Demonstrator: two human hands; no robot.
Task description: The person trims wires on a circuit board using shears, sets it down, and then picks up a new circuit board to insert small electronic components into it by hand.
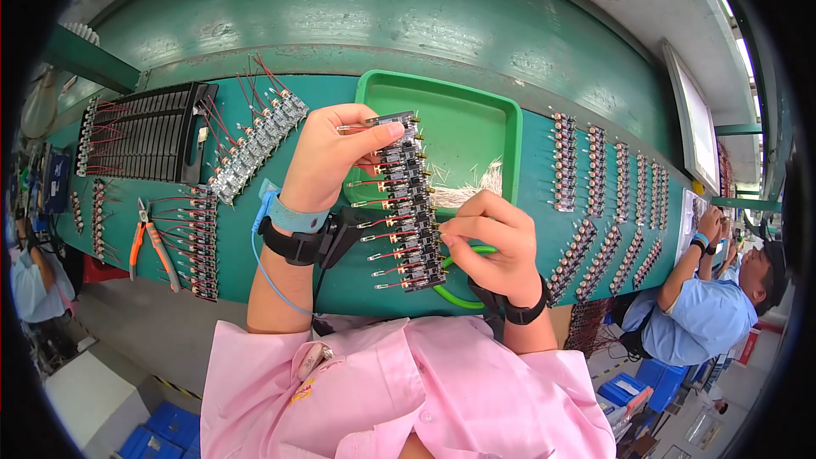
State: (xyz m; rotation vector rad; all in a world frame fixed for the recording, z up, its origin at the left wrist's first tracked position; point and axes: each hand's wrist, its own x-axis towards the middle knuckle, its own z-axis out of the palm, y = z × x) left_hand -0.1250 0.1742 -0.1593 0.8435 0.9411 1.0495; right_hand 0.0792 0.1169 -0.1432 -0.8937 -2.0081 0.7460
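Observation:
My left hand point(338, 149) grips the top end of a long panel of small black circuit boards point(411, 204), thumb on its face. The panel hangs upright in front of me, with short red wires and small clear-tipped parts along its left edge and brass-coloured parts along its right. At the panel's lower right edge, my right hand point(497, 242) is closed in a pinch; whatever lies between the fingertips is too small or hidden to name. A bright green curved loop point(459, 296) shows below that hand, partly covered by it.
Behind the panel sits a green tray point(442, 85) with thin white pieces point(476, 187). More board strips point(259, 149) lie left, beside a black slotted rack point(149, 132) and orange-handled pliers point(153, 246). Rows of strips point(565, 161) lie right. A co-worker point(701, 306) sits at far right.

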